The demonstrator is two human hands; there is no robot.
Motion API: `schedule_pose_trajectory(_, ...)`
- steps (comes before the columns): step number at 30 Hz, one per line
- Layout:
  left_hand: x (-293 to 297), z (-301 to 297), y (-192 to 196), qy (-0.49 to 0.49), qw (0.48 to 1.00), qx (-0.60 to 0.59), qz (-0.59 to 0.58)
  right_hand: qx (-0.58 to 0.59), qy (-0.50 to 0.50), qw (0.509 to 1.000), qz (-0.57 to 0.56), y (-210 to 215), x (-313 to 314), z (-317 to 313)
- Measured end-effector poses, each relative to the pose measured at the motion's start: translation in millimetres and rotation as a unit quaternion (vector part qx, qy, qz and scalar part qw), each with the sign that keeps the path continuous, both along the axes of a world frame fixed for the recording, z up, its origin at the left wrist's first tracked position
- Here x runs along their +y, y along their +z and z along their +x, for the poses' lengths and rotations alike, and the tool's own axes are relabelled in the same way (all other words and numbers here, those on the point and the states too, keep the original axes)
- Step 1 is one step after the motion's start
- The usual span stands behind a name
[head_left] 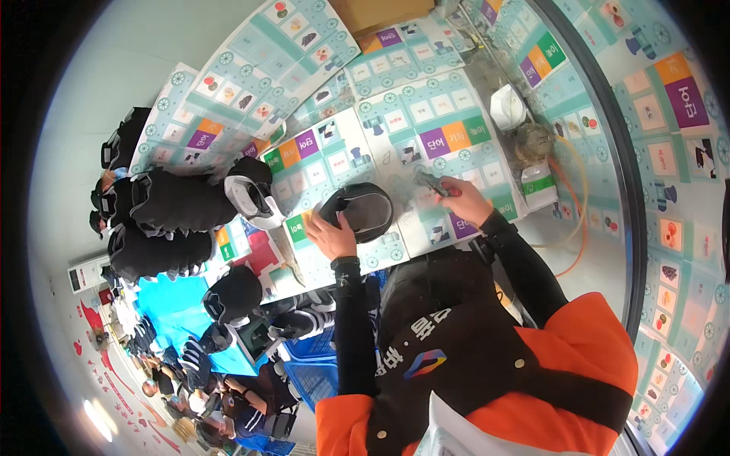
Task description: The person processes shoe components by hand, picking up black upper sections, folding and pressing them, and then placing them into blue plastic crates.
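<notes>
In the head view, a black cap (365, 211) with a grey lining sits over the bench (382, 159), its hollow underside turned up. The left hand (330, 234) pinches the cap's left edge, thumb at the rim and the other fingers on the outside. The right hand (464, 199), to the right of the cap and apart from it, is closed around a small dark tool (432, 182). The tool's tip points toward the upper left and is blurred, so its exact kind cannot be told.

Printed sheets (462, 105) with wheels and small pictures cover the bench. To the left of the held cap lies a grey-and-white cap (257, 204), with rows of black caps (179, 199) beyond it. A blue basket (313, 384) stands below the bench's near left side. At the right are a white-and-green box (538, 185) and an orange hose (583, 228).
</notes>
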State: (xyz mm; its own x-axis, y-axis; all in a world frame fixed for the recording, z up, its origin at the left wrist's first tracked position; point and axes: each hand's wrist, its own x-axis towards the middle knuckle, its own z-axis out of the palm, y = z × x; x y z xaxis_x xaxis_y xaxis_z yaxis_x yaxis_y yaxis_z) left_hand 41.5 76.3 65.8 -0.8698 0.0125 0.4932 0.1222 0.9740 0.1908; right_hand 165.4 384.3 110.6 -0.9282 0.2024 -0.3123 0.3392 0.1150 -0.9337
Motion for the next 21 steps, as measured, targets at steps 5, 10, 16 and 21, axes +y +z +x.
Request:
schedule_pose_trajectory(5, -35.8, 6.4, 12.5, -0.056, 0.985, -0.164, 0.02, 0.039, -0.032, 0.997, -0.058, -12.5, 7.7, 2.2)
schedule_pose_trajectory(10, -4.0, -28.9, 102.6, -0.221, 0.965, -0.115, -0.085, 0.053, 0.01, 0.989, -0.139, 23.4, 14.4, 0.9)
schedule_pose_trajectory(16, 62.5, -62.1, 27.8, -0.244, 0.893, -0.37, -0.078, 0.026, 0.169, 0.975, 0.142, 30.5, -8.4, -12.2)
schedule_pose_trajectory(21, 93.7, -74.0, 21.5, -0.264, 0.882, -0.374, -0.116, 0.015, 0.114, 0.968, 0.224, 15.8, -19.4, -7.6)
